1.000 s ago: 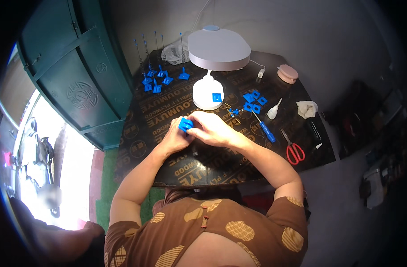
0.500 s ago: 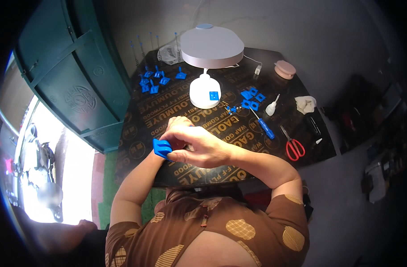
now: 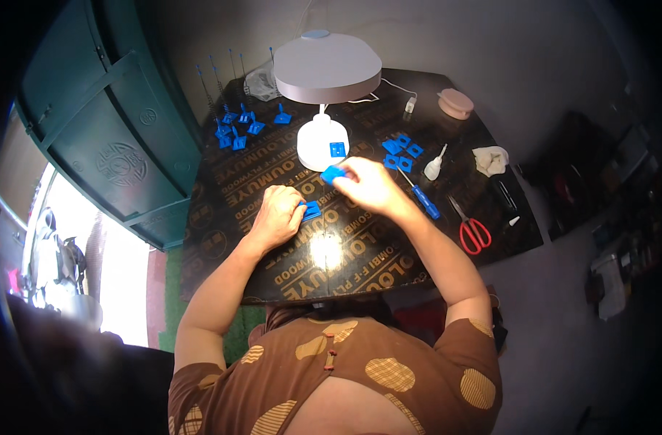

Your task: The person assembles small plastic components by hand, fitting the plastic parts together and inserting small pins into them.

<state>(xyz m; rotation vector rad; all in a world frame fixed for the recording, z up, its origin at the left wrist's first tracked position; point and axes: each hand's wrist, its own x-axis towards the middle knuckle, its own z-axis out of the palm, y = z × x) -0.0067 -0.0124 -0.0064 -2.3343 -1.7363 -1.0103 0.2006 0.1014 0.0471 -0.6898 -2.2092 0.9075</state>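
- My hands are apart above the worktop (image 3: 374, 250).
- My left hand (image 3: 276, 215) is clamped on a flat blue plate (image 3: 313, 210), low over the worktop; I cannot tell whether it touches.
- My right hand (image 3: 371, 185) pinches a blue piece (image 3: 332, 175) in front of the lamp (image 3: 327, 69).
- Right of it lie loose blue squares (image 3: 404, 164), a blue-handled screwdriver (image 3: 426, 203) and red-handled scissors (image 3: 476, 235).
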